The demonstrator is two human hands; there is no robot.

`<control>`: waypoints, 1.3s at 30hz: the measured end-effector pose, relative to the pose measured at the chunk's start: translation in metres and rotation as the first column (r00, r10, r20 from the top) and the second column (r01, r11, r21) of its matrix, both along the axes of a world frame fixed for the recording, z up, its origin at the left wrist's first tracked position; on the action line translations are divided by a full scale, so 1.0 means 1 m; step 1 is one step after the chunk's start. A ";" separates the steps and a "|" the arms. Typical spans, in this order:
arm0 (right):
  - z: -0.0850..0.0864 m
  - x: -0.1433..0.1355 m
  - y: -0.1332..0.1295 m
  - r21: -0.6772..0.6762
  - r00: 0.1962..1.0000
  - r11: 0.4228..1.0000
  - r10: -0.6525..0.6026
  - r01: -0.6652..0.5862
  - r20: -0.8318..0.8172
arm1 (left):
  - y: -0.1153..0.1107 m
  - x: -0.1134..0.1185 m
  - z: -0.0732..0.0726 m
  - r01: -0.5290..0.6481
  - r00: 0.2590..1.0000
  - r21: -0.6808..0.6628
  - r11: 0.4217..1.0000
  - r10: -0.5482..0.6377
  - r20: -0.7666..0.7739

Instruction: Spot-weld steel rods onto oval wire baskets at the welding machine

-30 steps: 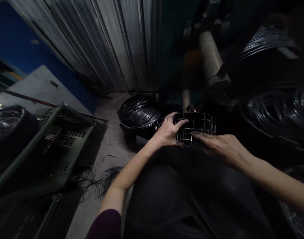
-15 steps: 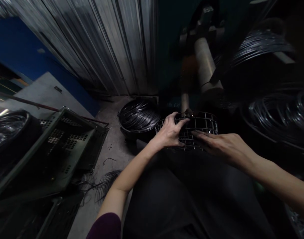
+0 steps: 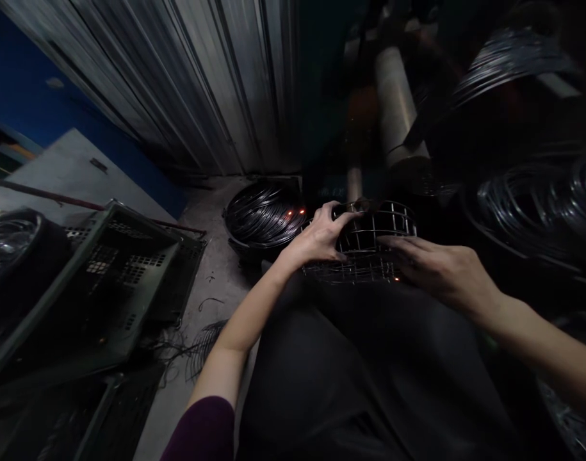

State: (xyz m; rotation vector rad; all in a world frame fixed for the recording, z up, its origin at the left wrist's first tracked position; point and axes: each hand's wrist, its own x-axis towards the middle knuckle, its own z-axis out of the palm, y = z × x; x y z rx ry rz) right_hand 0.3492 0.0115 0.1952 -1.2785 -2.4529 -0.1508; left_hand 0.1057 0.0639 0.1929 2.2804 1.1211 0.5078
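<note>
A round basket of welded metal wire [image 3: 394, 221] is between my hands, above my dark-covered lap. My left hand [image 3: 321, 234] grips its left side, with the fingers over the upper rim and the thumb lower down. Against the basket's right side lies my right hand [image 3: 439, 266], its fingers stretched along the wires and partly blurred. The basket's far rim meets the lower end of a metal rod [image 3: 354, 182] on the machine; the exact contact is hidden in shadow. Small orange sparks [image 3: 295, 212] glow left of the basket, and one glows near my right fingers.
Behind the basket, a thick metal cylinder [image 3: 396, 99] juts from the dark machine. A tub of coiled black wire [image 3: 259, 218] stands on the floor. Green plastic crates [image 3: 95, 282] are at left, wire coils [image 3: 537, 205] at right. Loose wires [image 3: 206, 346] lie on the floor.
Orange sparks have appeared around the basket. My right hand has shifted slightly right along the basket, and the basket shows tilted a little differently. The whole view has moved slightly.
</note>
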 end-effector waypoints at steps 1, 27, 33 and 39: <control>-0.001 -0.001 -0.001 0.019 1.000 1.000 -0.021 0.022 -0.023 | 0.001 0.000 0.001 0.001 1.000 -0.004 1.000 -0.001 0.000; -0.015 -0.006 0.039 0.029 0.928 0.978 -0.184 0.204 -0.323 | 0.053 0.002 -0.009 0.024 1.000 0.118 0.993 -0.025 0.002; -0.013 -0.009 0.067 0.034 0.919 0.968 -0.223 0.247 -0.325 | 0.079 0.003 -0.009 -0.040 0.999 0.095 0.995 0.042 -0.020; -0.002 0.002 0.053 -0.053 0.914 0.966 -0.257 0.254 -0.314 | 0.095 0.002 -0.014 0.011 0.999 0.077 0.997 -0.014 0.043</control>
